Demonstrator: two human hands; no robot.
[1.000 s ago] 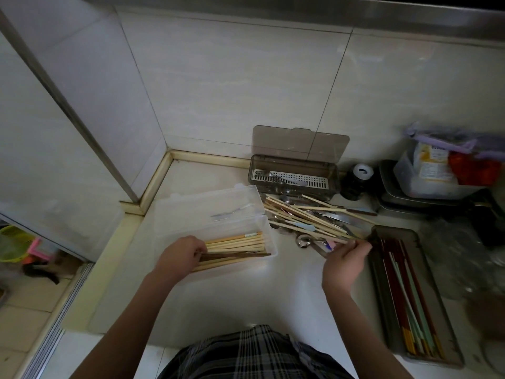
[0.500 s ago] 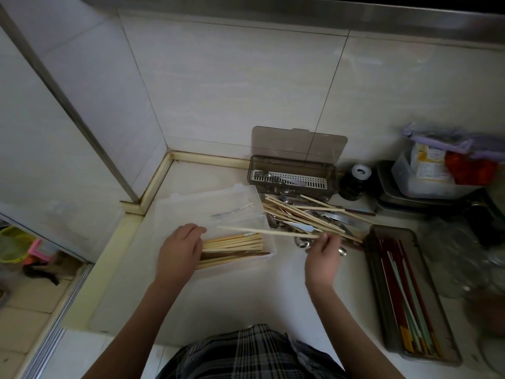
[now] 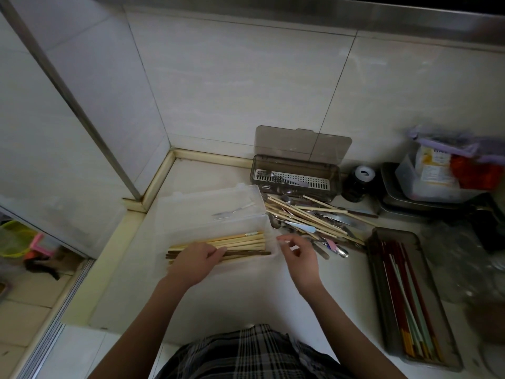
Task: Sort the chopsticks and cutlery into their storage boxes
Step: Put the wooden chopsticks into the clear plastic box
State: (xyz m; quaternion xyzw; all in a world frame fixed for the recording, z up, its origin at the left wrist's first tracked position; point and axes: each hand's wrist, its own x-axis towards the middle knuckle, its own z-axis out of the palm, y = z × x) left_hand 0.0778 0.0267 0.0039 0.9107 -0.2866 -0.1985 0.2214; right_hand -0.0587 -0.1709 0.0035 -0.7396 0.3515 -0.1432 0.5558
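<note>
While left hand (image 3: 195,262) rests flat on chopsticks (image 3: 240,242) in clear box (image 3: 207,206), right hand (image 3: 299,255) hovers, fingers loosely apart, gripping nothing; packet (image 3: 434,165) print unreadable.

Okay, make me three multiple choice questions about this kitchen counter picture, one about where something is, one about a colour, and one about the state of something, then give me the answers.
1. Where do the sorted wooden chopsticks lie?
A. in the clear plastic box
B. in the dark tray
C. on the floor

2. What colour is most of the chopsticks in the dark tray?
A. blue
B. dark red
C. white

3. How is the lid of the brown cutlery box?
A. shut
B. lying flat on the counter
C. open, leaning on the wall

Answers: 1 A, the left hand rests on them inside the clear box. 2 B, several red sticks run along the tray. 3 C, it stands upright behind the box.
</note>
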